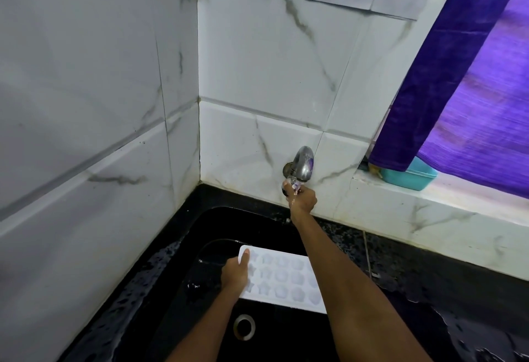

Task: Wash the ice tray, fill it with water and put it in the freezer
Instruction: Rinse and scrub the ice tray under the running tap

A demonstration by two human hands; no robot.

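- Currently, the left hand (235,274) grips the left short edge of the ice tray (282,280), thumb on top, fingers curled under.
- The ice tray, white with star and shell moulds, is held level over the black sink (177,284), above the drain (244,327).
- The right hand (303,198) reaches to the far wall; its fingers pinch the handle of the chrome tap (303,162).
- Worktop (429,270) is black and wet along the sink's edges.
- A teal tub (409,178) sits on the window ledge, at the worktop's far right.
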